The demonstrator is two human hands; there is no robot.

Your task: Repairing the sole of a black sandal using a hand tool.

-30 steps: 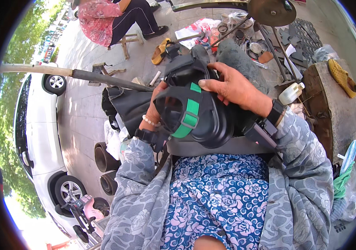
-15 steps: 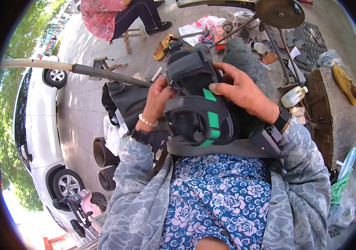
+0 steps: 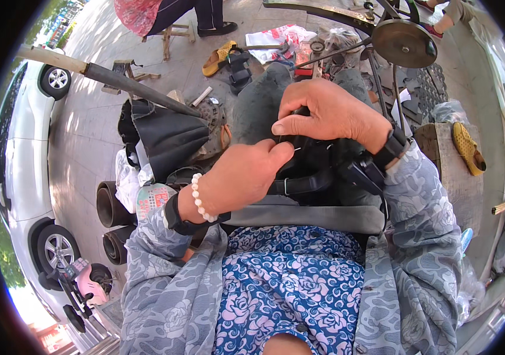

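Over my lap, my left hand [image 3: 243, 174] is closed in a pinch, and a tiny pale, thin bit shows at its fingertips. Just beyond it, my right hand [image 3: 329, 112] is curled with thumb and forefinger brought together; whatever it may hold is hidden. The fingertips of both hands are close to each other. Beneath them on my lap lies a black strap sandal [image 3: 299, 183], dark and partly covered by the hands. A grey cloth [image 3: 311, 218] spans my lap at the waist.
A long pole [image 3: 122, 83] reaches in from the left beside black leather-like sheets [image 3: 169, 136]. Yellow clogs [image 3: 470, 148], a black sandal [image 3: 239, 71] and a metal stand with a round disc [image 3: 404, 44] lie around. A seated person [image 3: 181, 15] is at the far left; dark rolls [image 3: 110, 204] stand nearer.
My hands no longer hold the green-patched black sandal up between them; it is lower and its green patches are out of sight. The hands came together, fingers pinched. The view shifted slightly.
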